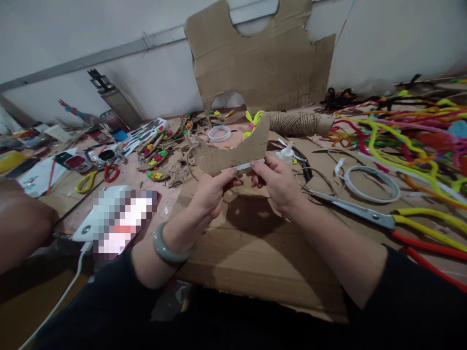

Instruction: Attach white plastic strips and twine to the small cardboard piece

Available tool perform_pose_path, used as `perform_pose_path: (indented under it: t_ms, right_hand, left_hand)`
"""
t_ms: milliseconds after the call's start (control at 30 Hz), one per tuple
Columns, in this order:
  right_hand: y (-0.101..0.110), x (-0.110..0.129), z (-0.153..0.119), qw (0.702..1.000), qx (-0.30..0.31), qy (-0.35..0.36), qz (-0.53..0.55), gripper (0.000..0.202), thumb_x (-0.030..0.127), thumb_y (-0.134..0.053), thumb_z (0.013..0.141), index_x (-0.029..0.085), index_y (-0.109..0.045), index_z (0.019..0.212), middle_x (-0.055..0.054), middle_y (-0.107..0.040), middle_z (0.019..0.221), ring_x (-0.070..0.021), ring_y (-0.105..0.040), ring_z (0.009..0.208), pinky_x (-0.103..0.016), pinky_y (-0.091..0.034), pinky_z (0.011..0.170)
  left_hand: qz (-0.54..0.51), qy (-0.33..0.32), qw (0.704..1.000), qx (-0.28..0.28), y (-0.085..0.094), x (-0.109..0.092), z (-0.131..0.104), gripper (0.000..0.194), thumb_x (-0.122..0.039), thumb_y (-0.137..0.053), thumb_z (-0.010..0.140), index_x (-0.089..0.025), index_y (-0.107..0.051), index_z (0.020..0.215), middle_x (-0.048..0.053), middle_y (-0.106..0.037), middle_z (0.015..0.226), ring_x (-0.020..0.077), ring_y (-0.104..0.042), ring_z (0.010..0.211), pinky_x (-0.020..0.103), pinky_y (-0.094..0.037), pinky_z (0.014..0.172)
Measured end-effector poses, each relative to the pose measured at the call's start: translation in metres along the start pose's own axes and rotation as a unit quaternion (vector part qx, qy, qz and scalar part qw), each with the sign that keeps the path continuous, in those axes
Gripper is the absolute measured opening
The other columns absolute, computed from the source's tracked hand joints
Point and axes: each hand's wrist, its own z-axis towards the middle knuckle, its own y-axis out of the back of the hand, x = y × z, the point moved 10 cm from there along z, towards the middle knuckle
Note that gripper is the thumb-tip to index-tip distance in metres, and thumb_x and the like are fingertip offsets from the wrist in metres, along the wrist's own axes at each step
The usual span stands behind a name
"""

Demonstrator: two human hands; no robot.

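Between my hands a curved piece of cardboard [233, 154] is held up above the work surface. A short strip of white tape [245, 166] lies along its lower edge. My left hand [214, 191], with a bangle on the wrist, pinches the cardboard's lower edge at the left end of the tape. My right hand [274, 181] grips the same edge at the tape's right end, thumb on the strip. Fingertips behind the cardboard are partly hidden. Below both hands lies a large flat cardboard sheet [270, 257].
Large scissors [379, 218] and a tape roll [372, 183] lie at right, near colourful cords [408, 141]. A twine spool [295, 124] sits behind. At left are a phone [126, 223], a white power bank [105, 209] and another person's hand [25, 223]. A cut-out cardboard panel [262, 58] leans on the wall.
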Motion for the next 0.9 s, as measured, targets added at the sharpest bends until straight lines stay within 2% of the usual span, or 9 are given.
perform_pose_path:
  t_ms: [200, 400, 533, 733, 900]
  right_hand:
    - [0.004, 0.003, 0.0, 1.0, -0.017, -0.001, -0.008, 0.029, 0.046, -0.067, 0.071, 0.02, -0.056, 0.068, 0.004, -0.057, 0.06, -0.0055, -0.045, 0.046, -0.022, -0.034, 0.045]
    - [0.002, 0.007, 0.0, 1.0, 0.007, 0.013, -0.005, 0.045, 0.064, -0.062, 0.075, 0.019, -0.059, 0.07, 0.0, -0.063, 0.067, -0.007, -0.051, 0.05, -0.023, -0.036, 0.046]
    - [-0.005, 0.005, 0.0, 0.999, 0.039, 0.013, -0.023, 0.036, 0.054, -0.07, 0.071, 0.019, -0.06, 0.071, 0.002, -0.06, 0.062, -0.0075, -0.05, 0.05, -0.023, -0.037, 0.047]
    - [0.011, 0.011, 0.0, 0.999, -0.04, 0.03, -0.023, 0.023, 0.042, -0.065, 0.074, 0.02, -0.058, 0.071, 0.003, -0.059, 0.062, -0.0074, -0.05, 0.051, -0.023, -0.038, 0.049]
    - [0.032, 0.024, 0.0, 0.989, -0.121, 0.073, -0.038, 0.018, 0.038, -0.06, 0.08, 0.022, -0.055, 0.072, 0.004, -0.055, 0.063, -0.0084, -0.052, 0.054, -0.023, -0.04, 0.052]
  left_hand:
    - [-0.016, 0.011, 1.0, 0.009, -0.004, -0.001, -0.001, 0.008, -0.017, -0.075, 0.063, -0.016, -0.068, 0.062, -0.001, -0.066, 0.062, 0.0075, -0.055, 0.055, 0.02, -0.048, 0.056]
    - [-0.019, 0.014, 1.0, -0.003, 0.0, -0.001, 0.002, 0.012, -0.022, -0.074, 0.065, -0.015, -0.065, 0.06, -0.002, -0.06, 0.055, 0.0066, -0.052, 0.05, 0.019, -0.042, 0.05]
    - [-0.032, 0.03, 0.998, 0.04, -0.005, 0.004, 0.003, 0.012, -0.024, -0.076, 0.065, -0.014, -0.068, 0.065, -0.001, -0.063, 0.061, 0.0075, -0.053, 0.053, 0.022, -0.043, 0.055]
    - [-0.011, 0.021, 0.999, 0.043, -0.007, 0.002, 0.002, 0.025, -0.037, -0.079, 0.069, -0.017, -0.065, 0.07, 0.0, -0.064, 0.065, 0.0102, -0.056, 0.059, 0.023, -0.04, 0.055]
    - [-0.001, -0.019, 0.998, -0.056, 0.016, -0.007, 0.005, 0.022, -0.032, -0.077, 0.074, -0.02, -0.059, 0.079, -0.003, -0.061, 0.077, 0.0095, -0.058, 0.069, 0.021, -0.04, 0.058]
